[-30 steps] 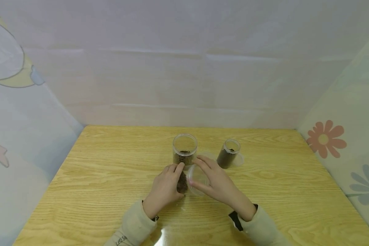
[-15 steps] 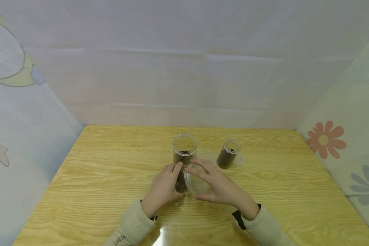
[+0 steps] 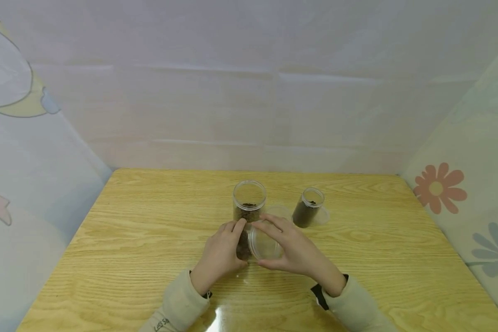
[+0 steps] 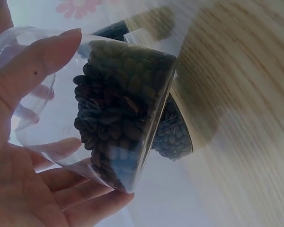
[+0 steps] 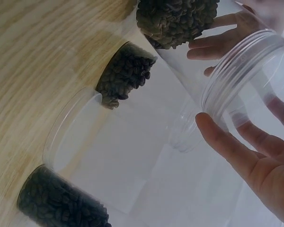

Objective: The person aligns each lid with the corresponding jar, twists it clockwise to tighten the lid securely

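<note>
A clear jar of dark beans, its beans showing in the left wrist view [image 4: 116,109], lies tilted in my left hand [image 3: 219,251], whose fingers and thumb curl round its wall. The ribbed rim [image 5: 236,66] of this jar, seen in the right wrist view, points to the right. My right hand [image 3: 292,249] is at that mouth, fingers and thumb bent about the rim. Just behind stands an uncapped wide jar [image 3: 249,207], partly filled with dark beans.
A narrower uncapped jar of dark beans [image 3: 306,212] stands at the back right, with a clear lid [image 3: 323,215] beside it. Another clear lid [image 3: 279,211] lies between the two standing jars. Fabric walls surround the wooden table [image 3: 149,216] at back and sides.
The right hand's thumb has moved down from the middle of the jar's mouth to its near edge. The held jar has shifted slightly left; the standing jars have not moved.
</note>
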The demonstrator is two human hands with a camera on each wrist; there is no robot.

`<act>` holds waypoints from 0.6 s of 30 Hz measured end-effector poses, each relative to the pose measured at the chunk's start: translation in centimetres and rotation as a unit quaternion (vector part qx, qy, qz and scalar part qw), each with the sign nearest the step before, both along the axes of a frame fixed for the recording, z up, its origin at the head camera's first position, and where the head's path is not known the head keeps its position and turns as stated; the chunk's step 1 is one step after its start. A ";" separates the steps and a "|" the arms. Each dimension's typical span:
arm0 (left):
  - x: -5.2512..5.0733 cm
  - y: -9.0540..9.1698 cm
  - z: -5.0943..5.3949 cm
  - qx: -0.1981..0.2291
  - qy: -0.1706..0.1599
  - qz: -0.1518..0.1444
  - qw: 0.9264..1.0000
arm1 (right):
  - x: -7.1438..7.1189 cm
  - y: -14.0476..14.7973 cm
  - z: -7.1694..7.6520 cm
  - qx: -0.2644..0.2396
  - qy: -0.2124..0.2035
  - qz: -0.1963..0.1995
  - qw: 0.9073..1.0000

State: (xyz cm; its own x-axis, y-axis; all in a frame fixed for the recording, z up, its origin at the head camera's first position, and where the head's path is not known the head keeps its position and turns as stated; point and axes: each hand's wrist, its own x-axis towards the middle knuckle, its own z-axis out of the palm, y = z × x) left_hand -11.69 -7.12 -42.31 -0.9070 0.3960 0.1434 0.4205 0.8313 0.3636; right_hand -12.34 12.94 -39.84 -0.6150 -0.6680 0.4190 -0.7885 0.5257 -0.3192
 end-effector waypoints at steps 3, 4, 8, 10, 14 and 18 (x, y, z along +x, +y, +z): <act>0.0 0.0 -0.1 0.005 0.007 0.001 1.000 | 0.1 -0.1 0.0 0.000 0.004 -0.011 1.000; 0.0 0.0 -0.2 0.006 0.010 0.002 1.000 | 0.2 -0.2 0.0 0.002 0.006 -0.015 1.000; 0.0 0.1 -0.3 0.006 0.022 0.005 1.000 | 0.4 -0.3 -0.1 0.002 0.011 -0.027 1.000; 0.0 0.1 -0.3 0.006 0.026 0.005 1.000 | 0.4 -0.3 -0.1 0.001 0.013 -0.034 0.999; 0.0 0.3 -0.3 0.004 0.030 0.005 1.000 | 0.5 -0.4 -0.2 -0.003 0.014 -0.045 0.999; 0.0 0.3 -0.3 0.004 0.031 0.006 1.000 | 0.6 -0.4 -0.2 -0.002 0.011 -0.053 0.999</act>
State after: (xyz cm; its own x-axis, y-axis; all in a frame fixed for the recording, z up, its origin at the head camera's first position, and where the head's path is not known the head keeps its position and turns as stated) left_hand -11.71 -6.78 -42.59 -0.9012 0.3836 0.2020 0.4320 0.8336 0.3443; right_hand -11.76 12.50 -40.01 -0.6725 -0.5976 0.4366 -0.7356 0.6050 -0.3049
